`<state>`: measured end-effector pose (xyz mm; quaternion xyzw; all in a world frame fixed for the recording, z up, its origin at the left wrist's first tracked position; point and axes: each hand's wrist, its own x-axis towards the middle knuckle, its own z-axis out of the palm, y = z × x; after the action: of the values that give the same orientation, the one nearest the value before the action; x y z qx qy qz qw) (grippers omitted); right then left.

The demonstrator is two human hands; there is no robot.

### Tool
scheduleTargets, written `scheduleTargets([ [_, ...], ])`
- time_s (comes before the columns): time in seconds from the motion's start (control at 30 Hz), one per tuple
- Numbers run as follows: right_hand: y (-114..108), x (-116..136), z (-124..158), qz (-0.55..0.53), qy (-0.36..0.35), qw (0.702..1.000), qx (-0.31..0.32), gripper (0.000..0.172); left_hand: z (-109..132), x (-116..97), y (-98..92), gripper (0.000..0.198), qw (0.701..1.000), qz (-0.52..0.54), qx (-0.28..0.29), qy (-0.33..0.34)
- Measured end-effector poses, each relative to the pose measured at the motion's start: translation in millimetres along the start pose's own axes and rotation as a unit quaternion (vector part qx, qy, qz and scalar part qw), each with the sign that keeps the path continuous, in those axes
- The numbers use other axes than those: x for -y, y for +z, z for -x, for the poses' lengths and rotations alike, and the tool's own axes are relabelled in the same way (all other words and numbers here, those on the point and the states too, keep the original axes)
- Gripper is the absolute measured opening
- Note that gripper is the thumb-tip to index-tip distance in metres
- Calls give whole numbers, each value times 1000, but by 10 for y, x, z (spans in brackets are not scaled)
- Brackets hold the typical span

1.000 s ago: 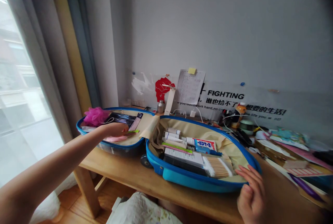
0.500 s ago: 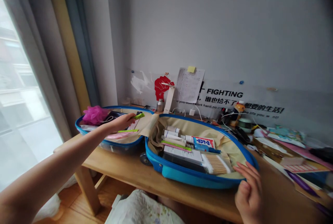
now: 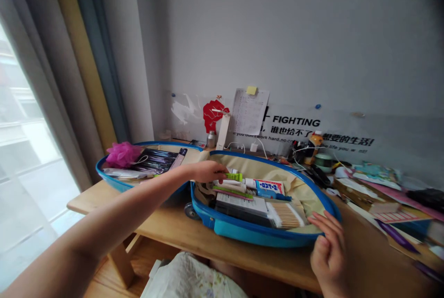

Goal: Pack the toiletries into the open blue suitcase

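Observation:
An open blue suitcase (image 3: 256, 239) lies on the table, its two halves side by side. My left hand (image 3: 210, 172) is closed on a small lime-green packet (image 3: 234, 177), held over the back left of the right half. Below and beside it lie white tubes, a green-and-pink strip (image 3: 233, 193), a toothpaste tube (image 3: 269, 187) and a blue tube (image 3: 274, 195). Nearer the front are a black-and-white box (image 3: 241, 205) and a pack of cotton swabs (image 3: 285, 215). My right hand (image 3: 328, 242) rests at the suitcase's right rim, fingers stretched out and holding nothing.
In the left half are a pink bath puff (image 3: 124, 154) and a dark, shiny flat pack (image 3: 157, 160). Papers, a purple pen-like object (image 3: 397, 236), bottles and cables crowd the wooden table (image 3: 360, 252) on the right. A small metal bottle (image 3: 211, 139) stands behind the suitcase.
My left hand has carried the lime-green packet rightward, from above the left half to above the right half. My right hand stays at the rim. The view has shifted slightly.

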<state>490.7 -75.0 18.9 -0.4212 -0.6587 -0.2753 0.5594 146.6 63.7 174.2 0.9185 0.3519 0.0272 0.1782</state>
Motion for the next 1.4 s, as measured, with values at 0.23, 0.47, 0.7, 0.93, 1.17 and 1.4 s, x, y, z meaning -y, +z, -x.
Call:
scheduleTargets([
  [0.23,-7,-9,18,8,2,1000,5,35,-261,-257,421,52,996,-86,39,9],
  [0.47,-16,0,7,5,-1,1000,9,34,-247,-292,542,46,989,-140,44,20],
  [0.7,5,11,-8,9,-4,1000,-2,36,-274,-281,537,36,984,-172,39,29],
  [0.93,1,-10,10,6,-1,1000,-2,36,-301,-261,558,34,984,-176,34,12],
  [1.17,-2,-5,4,13,-4,1000,6,36,-305,-267,538,36,985,-173,22,4],
  [1.4,2,1,-5,6,-9,1000,2,36,-342,-261,558,29,985,-169,31,3],
])
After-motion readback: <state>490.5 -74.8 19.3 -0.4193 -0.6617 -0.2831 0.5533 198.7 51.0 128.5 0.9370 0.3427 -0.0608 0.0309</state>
